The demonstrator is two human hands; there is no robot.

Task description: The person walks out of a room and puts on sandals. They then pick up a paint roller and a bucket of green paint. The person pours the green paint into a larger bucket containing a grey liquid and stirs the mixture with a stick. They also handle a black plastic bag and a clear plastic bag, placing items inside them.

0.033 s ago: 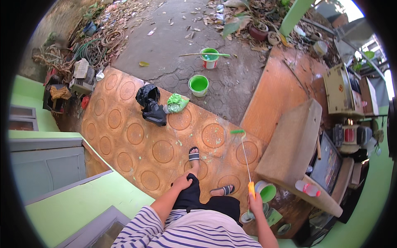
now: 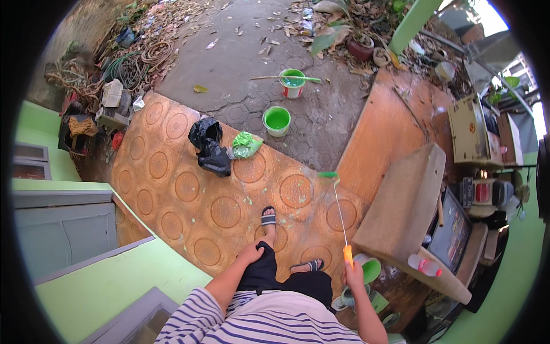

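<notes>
One roller (image 2: 327, 174), gripped by the right hand (image 2: 353, 275), is risking drips on the floor (image 2: 226, 212) if overloaded, while the left hand (image 2: 250, 252) is touching a knee (image 2: 267, 251), closure unclear.

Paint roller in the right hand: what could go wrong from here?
The paint roller, its head green and held out low by the right hand, could drip on or smear the orange tiles, which are spotted with pale green. The stick lying across the rim of the far bucket might fall if bumped.
</notes>
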